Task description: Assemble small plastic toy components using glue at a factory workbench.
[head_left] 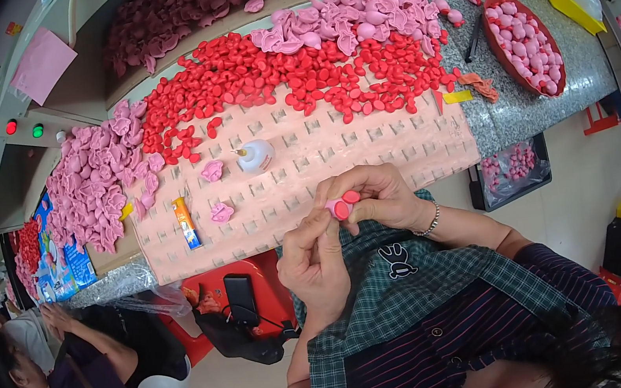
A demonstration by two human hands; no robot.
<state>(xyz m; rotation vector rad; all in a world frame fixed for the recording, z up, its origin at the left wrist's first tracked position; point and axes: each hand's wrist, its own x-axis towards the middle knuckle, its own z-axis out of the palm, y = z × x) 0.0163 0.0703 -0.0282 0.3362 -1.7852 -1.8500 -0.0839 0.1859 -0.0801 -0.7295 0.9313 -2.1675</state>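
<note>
Close to my body, over the table's front edge, both hands meet at a small pink moulded piece (333,205) with two glossy red oval pieces (341,210) against it. My left hand (316,261) pinches it from the left between thumb and fingers. From the right, my right hand (384,195) has its fingertips closed on the same piece. Whether the red ovals are fixed to the pink one, I cannot tell. A white squeeze bottle with a thin tip (255,156) stands on the pink patterned sheet (369,155). Two loose pink pieces (222,212) lie left of it.
Red oval pieces (229,66) form a wide heap behind, flanked by pink petal-like pieces (90,177). An orange-yellow tube (186,223) lies front left. A red basket (559,72) of pink-and-red pieces sits far right, above a black crate (513,197). Another person (88,360) sits at left.
</note>
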